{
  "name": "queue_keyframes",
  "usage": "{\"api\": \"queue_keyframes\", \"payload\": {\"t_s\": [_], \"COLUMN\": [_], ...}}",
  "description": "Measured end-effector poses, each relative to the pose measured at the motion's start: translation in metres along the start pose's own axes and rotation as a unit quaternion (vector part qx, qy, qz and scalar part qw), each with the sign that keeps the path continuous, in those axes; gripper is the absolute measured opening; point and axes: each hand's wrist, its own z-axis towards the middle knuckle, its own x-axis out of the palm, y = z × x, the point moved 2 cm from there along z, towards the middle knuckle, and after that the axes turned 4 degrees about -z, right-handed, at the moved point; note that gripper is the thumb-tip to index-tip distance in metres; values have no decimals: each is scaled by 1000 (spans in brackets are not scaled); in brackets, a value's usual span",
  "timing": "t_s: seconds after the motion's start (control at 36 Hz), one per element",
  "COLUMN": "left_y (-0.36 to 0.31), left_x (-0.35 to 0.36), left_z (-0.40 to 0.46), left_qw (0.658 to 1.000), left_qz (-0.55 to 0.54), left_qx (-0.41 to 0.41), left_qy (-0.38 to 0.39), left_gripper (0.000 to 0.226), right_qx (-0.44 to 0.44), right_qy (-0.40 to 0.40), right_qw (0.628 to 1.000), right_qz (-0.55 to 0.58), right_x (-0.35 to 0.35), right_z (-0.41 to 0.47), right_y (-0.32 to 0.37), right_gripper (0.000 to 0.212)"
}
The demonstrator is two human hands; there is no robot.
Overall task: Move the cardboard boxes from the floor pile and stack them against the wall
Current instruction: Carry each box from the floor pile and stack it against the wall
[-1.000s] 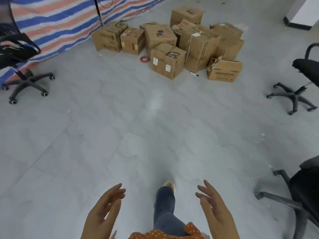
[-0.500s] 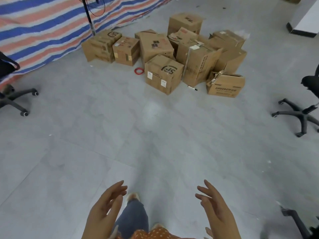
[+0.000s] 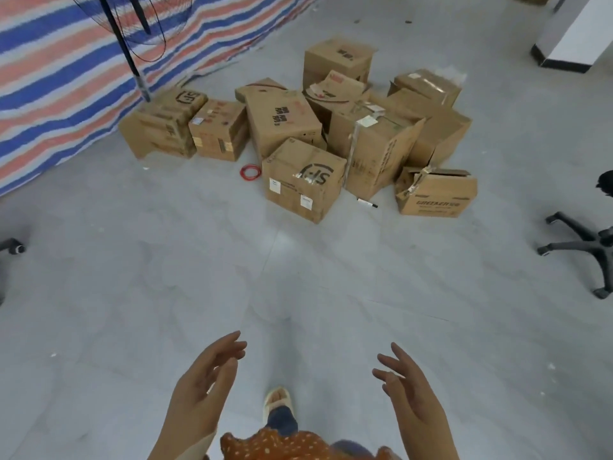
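Cardboard boxes [image 3: 298,134] heaped on the grey tiled floor [image 3: 132,277], in the far half of it, toward the striped tarp [image 3: 66,78] hung along the far left edge. Leftmost box [image 3: 162,127] closest to the tarp's hem, a dark pole [image 3: 127,51] rising right behind it. Nearest box [image 3: 303,179] — black logo on top, white labels on the front — jutting out of the pile toward the camera. Low open-flapped box [image 3: 436,194] at the pile's right end, green lettering on its side. Red wire coil [image 3: 250,171] on the floor just left of the nearest box; a marker pen [image 3: 367,202] on the floor between the nearest box and the low one.

Wide stretch of bare tile between the pile and the hands. Chair base [image 3: 583,247] on castors at the right edge, well apart from the boxes; one castor [image 3: 15,247] at the left edge. White wall corner [image 3: 577,31] with dark skirting at far right.

Left hand [image 3: 205,390] and right hand [image 3: 409,396] low in view, palms facing each other, fingers loosely extended — gripping nothing, touching nothing. One slippered foot [image 3: 278,401] on the floor between them.
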Motion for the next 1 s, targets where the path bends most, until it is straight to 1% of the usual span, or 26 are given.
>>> {"api": "queue_keyframes", "payload": {"t_s": [0.08,0.14,0.17,0.19,0.22,0.28,0.31,0.33,0.44,0.47,0.56,0.58,0.61,0.64,0.67,0.69,0.72,0.78,0.81,0.83,0.86,0.89,0.94,0.97,1.0], "left_y": [-6,-14,-17,-18,-20,-21,-21,-24,-40,-45,-64,-72,-79,-88,-97,-105,-112,-116,-120,-122,-125,-128,-127,-127,-128], "left_x": [5,9,12,14,17,26,32,39,74,84,118,130,142,154,166,177,188,202,208,212,215,217,221,224,228], "left_z": [40,62,74,86,98,126,141,155,216,232,278,292,306,321,335,347,358,378,388,400,411,422,449,464,479], "left_qw": [999,999,999,999,999,999,999,999,999,998,997,997,997,997,998,998,997,998,997,996,996,995,993,992,991], "left_qz": [9,9,7,3,0,-1,1,3,-13,-14,-36,-39,-42,-35,-34,-29,-27,-3,-12,-15,-14,-11,3,11,19], "left_qx": [-18,-18,-18,-20,-26,-41,-47,-48,-51,-55,-60,-62,-61,-57,-53,-55,-69,-65,-70,-82,-88,-92,-114,-126,-129], "left_qy": [27,42,41,38,35,29,28,25,-1,-5,-22,-21,-25,-25,-24,-21,-13,-10,-19,-22,-24,-28,-29,-26,-25], "left_gripper": [45,48,49,50,49,45,40,36,28,27,28,30,35,39,39,31,22,49,42,24,19,25,27,26,24], "right_qx": [15,21,33,48,61,72,78,82,63,56,41,35,26,18,18,21,27,40,44,50,56,61,72,72,74], "right_qy": [10,5,8,10,12,14,14,16,29,30,27,25,18,7,1,1,5,19,24,33,41,42,48,46,47], "right_qw": [1000,1000,999,999,998,996,996,995,995,995,997,998,999,999,999,999,999,998,998,997,997,996,995,995,995], "right_qz": [-1,-17,-23,-23,-25,-42,-46,-49,-74,-77,-59,-49,-39,-38,-43,-42,-40,-34,-42,-42,-42,-42,-44,-52,-56], "right_x": [12,13,14,16,16,16,15,13,4,0,-18,-26,-35,-43,-51,-57,-62,-66,-67,-66,-66,-66,-65,-64,-63], "right_z": [36,61,73,84,97,126,142,159,237,258,320,340,358,377,394,409,423,449,461,473,485,499,529,545,561], "right_y": [16,26,31,34,36,36,36,38,58,63,89,99,106,113,116,119,117,119,122,128,132,133,139,143,147], "right_gripper": [28,50,54,52,57,83,91,93,89,83,53,48,51,60,69,69,65,60,55,42,28,27,30,42,45]}}
